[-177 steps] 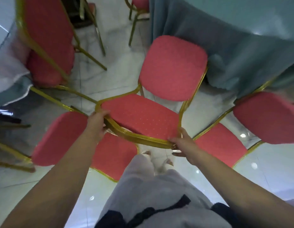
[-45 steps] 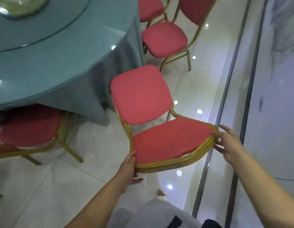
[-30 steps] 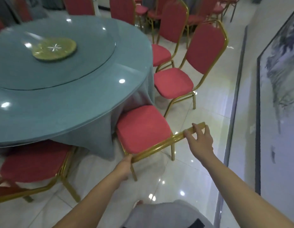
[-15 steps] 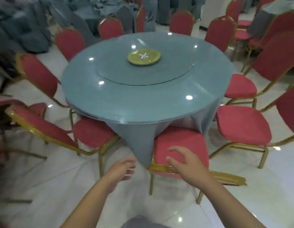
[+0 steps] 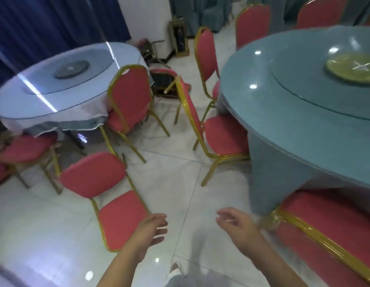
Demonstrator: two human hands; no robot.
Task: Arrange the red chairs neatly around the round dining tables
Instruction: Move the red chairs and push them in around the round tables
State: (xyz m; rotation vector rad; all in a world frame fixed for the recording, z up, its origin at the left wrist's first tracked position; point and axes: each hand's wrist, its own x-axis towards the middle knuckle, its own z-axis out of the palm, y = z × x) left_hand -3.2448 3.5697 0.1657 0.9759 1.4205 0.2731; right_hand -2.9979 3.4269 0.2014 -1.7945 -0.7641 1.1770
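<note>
A teal-clothed round table (image 5: pixel 304 104) fills the right side. A paler round table (image 5: pixel 61 88) stands at the left. A red chair with a gold frame (image 5: pixel 109 193) stands apart on the floor at lower left, its seat just left of my left hand (image 5: pixel 151 233). Another red chair (image 5: pixel 333 228) is tucked at the teal table's near edge, beside my right hand (image 5: pixel 240 226). Both hands hover over the floor with loose fingers, holding nothing. More red chairs (image 5: pixel 219 133) stand between the two tables.
A red chair (image 5: pixel 130 100) faces the pale table, and another (image 5: pixel 24 148) sits at its left. Dark equipment and a gold-framed stand (image 5: pixel 180 36) are by the far wall. Blue curtains (image 5: pixel 45 23) hang at back left. White tiled floor (image 5: pixel 173 183) runs between the tables.
I have let go of the chair pushed in at the teal table and turned left. Both hands are now free, and the pale table and the loose chair have come into view.
</note>
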